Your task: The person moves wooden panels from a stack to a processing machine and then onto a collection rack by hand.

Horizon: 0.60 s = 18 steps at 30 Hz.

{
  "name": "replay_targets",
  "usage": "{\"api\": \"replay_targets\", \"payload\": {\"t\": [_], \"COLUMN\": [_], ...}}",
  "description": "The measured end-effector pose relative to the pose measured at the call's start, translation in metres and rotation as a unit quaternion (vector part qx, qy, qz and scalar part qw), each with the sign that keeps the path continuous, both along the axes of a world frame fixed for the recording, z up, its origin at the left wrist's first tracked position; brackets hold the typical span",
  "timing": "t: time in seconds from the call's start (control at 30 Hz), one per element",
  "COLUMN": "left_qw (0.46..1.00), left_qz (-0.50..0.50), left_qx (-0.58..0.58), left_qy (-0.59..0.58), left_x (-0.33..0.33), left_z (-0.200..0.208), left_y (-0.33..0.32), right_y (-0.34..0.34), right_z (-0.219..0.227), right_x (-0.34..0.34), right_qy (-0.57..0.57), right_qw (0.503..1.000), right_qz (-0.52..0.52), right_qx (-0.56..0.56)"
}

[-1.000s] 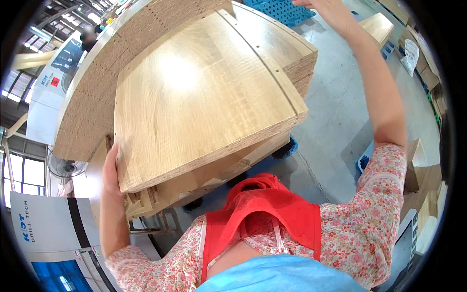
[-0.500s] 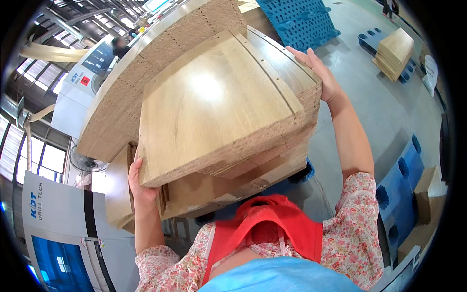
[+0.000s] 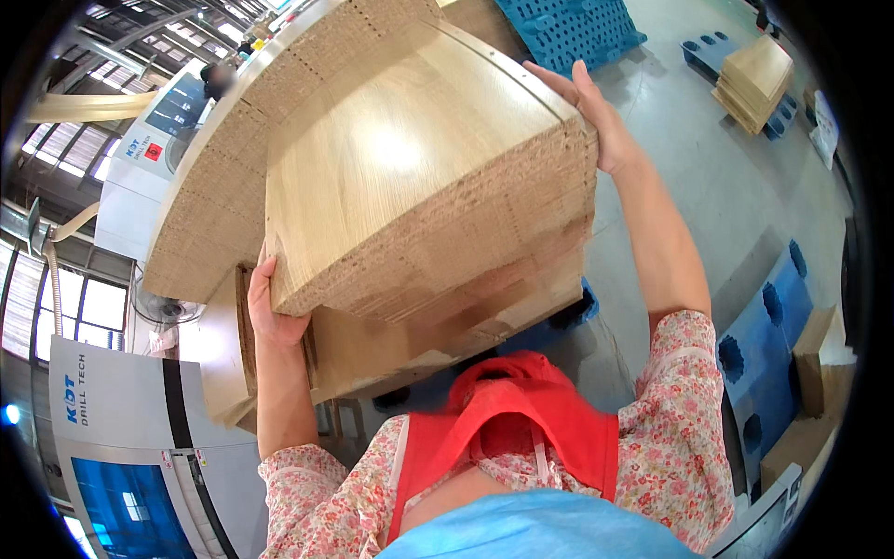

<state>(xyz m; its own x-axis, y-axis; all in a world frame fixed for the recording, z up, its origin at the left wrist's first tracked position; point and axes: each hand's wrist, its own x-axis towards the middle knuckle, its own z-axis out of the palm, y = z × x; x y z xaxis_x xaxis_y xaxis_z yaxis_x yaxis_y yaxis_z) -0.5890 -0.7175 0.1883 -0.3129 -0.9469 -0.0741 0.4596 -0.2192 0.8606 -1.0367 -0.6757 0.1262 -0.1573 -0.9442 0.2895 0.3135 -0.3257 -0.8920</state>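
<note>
Now the tall bank of boards (image 3: 209,196) rises along the far left, its raw edges drilled with rows of holes, and the panel stack (image 3: 494,224) stands against it. Below, the lower boards (image 3: 372,349) carry that stack, with blue pallet plastic (image 3: 589,306) showing past their right corner.

The top panel (image 3: 372,158) lies on the panel stack, and here is the change: 0.5 s ago it sat askew, leaving a strip of the panel underneath bare along the stack's right edge. That strip is now covered, and the top panel looks flush with the stack's right and near edges. I judge that the squaring-up is nearly complete on those 2 sides; whether the left edge matches I cannot tell, since the bank and a hand crowd it.

The right hand (image 3: 601,119), which was off the stack 1 s ago, now rests at the stack's near right corner, its fingers (image 3: 551,80) spread and straight along the right edge, steadying instead of clenching. The left hand (image 3: 277,307) grasps the top panel's near left corner, fingers closed about it. Smallest of all, a few dark holes dot the groove by the panel's right edge.
</note>
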Motion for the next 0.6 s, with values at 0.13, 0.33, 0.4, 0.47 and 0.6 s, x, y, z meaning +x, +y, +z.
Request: {"api": "replay_targets", "payload": {"t": [0.13,0.33,0.4,0.47,0.6], "left_qw": [0.996,0.993,0.992,0.994,0.994], "left_qz": [-0.041,-0.029,-0.02,-0.035,0.06], "left_qx": [-0.065,-0.069,-0.072,-0.06,-0.069], "left_qy": [-0.042,-0.089,-0.098,-0.08,-0.066], "left_x": [-0.023,-0.032,-0.033,-0.025,-0.014], "left_z": [0.009,0.011,0.007,0.001,-0.018], "left_y": [0.008,0.009,0.006,-0.002,-0.041], "right_y": [0.006,-0.003,-0.005,-0.014,-0.022], "right_z": [0.003,-0.007,-0.013,-0.02,-0.019], "right_x": [0.004,-0.005,-0.016,-0.021,-0.029], "right_qy": [-0.079,-0.118,-0.144,-0.139,-0.121], "right_qw": [0.996,0.991,0.988,0.989,0.99], "right_qz": [-0.016,-0.033,-0.016,-0.005,0.021], "right_qx": [0.047,0.055,0.062,0.055,0.066]}}
